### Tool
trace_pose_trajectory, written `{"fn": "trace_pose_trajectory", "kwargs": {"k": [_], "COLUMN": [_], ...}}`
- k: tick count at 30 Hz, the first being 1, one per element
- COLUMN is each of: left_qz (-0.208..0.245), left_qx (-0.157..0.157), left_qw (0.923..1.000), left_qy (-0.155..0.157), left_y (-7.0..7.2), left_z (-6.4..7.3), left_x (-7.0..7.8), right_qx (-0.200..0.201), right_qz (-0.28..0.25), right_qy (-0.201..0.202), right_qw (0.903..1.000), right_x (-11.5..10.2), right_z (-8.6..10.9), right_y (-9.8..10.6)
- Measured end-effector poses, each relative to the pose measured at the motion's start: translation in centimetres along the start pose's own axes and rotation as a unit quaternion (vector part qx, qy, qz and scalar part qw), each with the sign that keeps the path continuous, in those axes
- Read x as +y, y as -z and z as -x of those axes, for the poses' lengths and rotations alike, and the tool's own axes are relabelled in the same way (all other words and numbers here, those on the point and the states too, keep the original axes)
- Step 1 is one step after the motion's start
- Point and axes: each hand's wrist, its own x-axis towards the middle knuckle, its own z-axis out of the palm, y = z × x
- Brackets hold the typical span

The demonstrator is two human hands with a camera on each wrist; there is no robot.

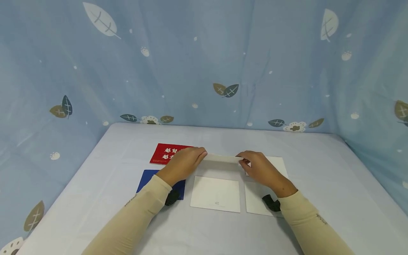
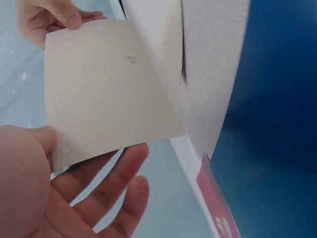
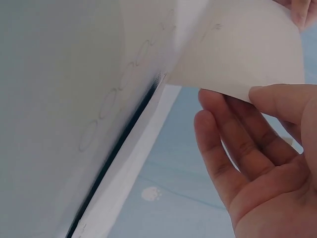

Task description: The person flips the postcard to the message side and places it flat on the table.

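Both hands hold one white postcard tilted up over the back middle of the table. My left hand pinches its left edge, thumb on the face toward me and fingers behind. At the opposite edge, my right hand pinches it the same way, with thumb in front. A row of faint circles and a small mark show on the card's face in the left wrist view. Partly behind the left hand and forearm lie a red card with white characters and a blue card.
A white card lies at the front middle, another white card at the front right, and a third white card behind that. Dark wrist cameras sit at both cuffs. A blue leaf-print curtain borders the white tabletop.
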Motion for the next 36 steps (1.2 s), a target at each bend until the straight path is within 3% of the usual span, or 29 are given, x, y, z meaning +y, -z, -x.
{"fn": "trace_pose_trajectory", "kwargs": {"k": [8,18,31,36], "left_qz": [0.018,0.03,0.055,0.058], "left_qx": [0.014,0.012,0.048,0.044], "left_qw": [0.9997,0.9995,0.9973,0.9973], "left_qy": [0.002,0.006,0.002,0.012], "left_y": [-0.36,-0.59,-0.66,-0.67], "left_z": [-0.08,-0.17,0.14,0.16], "left_x": [0.51,0.61,0.12,0.09], "right_qx": [0.032,0.033,0.05,0.046], "right_qz": [0.011,0.001,-0.027,-0.043], "right_qy": [0.003,-0.01,0.017,0.006], "right_qw": [0.9994,0.9994,0.9982,0.998], "right_x": [0.21,0.29,0.18,0.03], "right_z": [0.42,0.41,0.03,-0.08], "right_y": [0.22,0.27,-0.12,-0.23]}}
